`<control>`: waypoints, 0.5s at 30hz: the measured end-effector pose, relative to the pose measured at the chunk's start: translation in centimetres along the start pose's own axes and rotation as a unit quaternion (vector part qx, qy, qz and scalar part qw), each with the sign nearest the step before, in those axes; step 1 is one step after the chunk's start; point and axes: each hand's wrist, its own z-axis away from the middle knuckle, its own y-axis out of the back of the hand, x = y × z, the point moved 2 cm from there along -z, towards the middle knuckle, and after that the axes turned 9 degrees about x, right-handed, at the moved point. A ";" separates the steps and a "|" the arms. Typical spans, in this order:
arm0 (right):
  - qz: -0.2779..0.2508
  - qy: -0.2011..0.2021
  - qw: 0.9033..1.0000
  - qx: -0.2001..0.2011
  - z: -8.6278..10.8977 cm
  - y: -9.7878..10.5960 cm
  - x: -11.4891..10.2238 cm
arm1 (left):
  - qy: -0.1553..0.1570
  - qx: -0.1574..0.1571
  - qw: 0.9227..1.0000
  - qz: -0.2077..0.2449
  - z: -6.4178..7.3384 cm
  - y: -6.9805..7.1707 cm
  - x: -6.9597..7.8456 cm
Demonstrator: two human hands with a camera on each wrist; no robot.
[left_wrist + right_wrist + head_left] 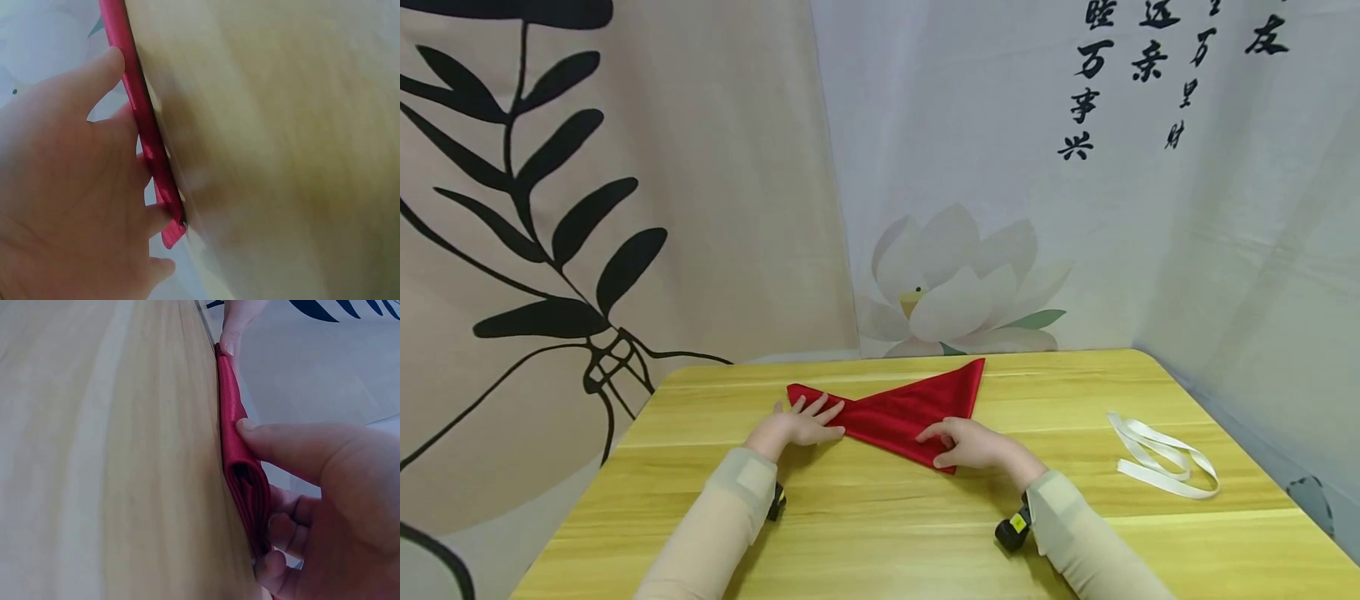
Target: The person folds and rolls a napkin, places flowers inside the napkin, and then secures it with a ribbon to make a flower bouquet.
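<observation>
A folded piece of shiny red cloth (917, 408) lies on the wooden table, narrow at the left and flaring wider to the right. My left hand (805, 425) rests on its narrow left end with the fingers spread. In the left wrist view, the thumb of the left hand (69, 169) touches the red cloth's (150, 137) near edge. At the wide end, my right hand (973, 444) holds the lower right corner with bent fingers. The right wrist view shows the right hand's (350, 487) thumb and curled fingers about the layered folds of the red cloth (234, 434).
A loosely looped white ribbon (1165, 458) lies on the table (880, 542) to the right. Behind the table's far edge hangs a printed curtain (737, 167). A small black device (1015, 529) is strapped at the right wrist.
</observation>
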 end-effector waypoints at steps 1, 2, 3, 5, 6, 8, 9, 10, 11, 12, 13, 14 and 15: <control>-0.003 0.000 1.000 0.000 0.0 0.0 0.0 | 0.000 -0.002 1.000 0.003 0.0 0.1 0.0; -0.005 0.002 1.000 0.001 0.0 0.0 0.0 | 0.000 -0.003 1.000 0.005 0.1 0.2 0.0; -0.007 0.002 1.000 0.002 -0.1 0.0 0.1 | 0.000 -0.004 1.000 0.009 0.1 0.2 0.1; -0.011 0.001 1.000 0.002 -0.2 0.0 0.2 | 0.002 -0.004 1.000 0.014 0.1 0.3 0.1; -0.013 0.000 1.000 0.003 -0.2 0.0 0.2 | 0.003 -0.003 1.000 0.015 0.1 0.3 0.2; -0.016 -0.004 1.000 0.003 -0.2 0.0 0.2 | 0.008 0.000 1.000 0.015 0.0 0.4 0.3; -0.016 -0.007 1.000 0.003 -0.2 0.0 0.2 | 0.008 0.004 1.000 0.011 0.0 0.4 0.5; -0.017 -0.009 1.000 0.003 -0.2 -0.1 0.2 | 0.009 0.007 1.000 0.008 0.1 0.5 0.8; -0.019 -0.011 1.000 0.004 -0.2 -0.1 0.1 | 0.006 0.009 1.000 0.002 0.2 0.5 1.3; -0.020 -0.013 1.000 0.004 -0.2 -0.1 0.1 | 0.001 0.011 1.000 -0.002 0.3 0.5 1.9; -0.020 -0.014 1.000 0.004 -0.2 -0.1 0.1 | -0.006 0.012 1.000 -0.008 0.4 0.5 2.6; -0.021 -0.015 1.000 0.005 -0.2 -0.1 0.1 | -0.016 0.011 1.000 -0.015 0.6 0.5 3.4; -0.021 -0.015 1.000 0.006 -0.2 -0.1 0.0 | -0.026 0.009 0.999 -0.020 0.7 0.4 4.3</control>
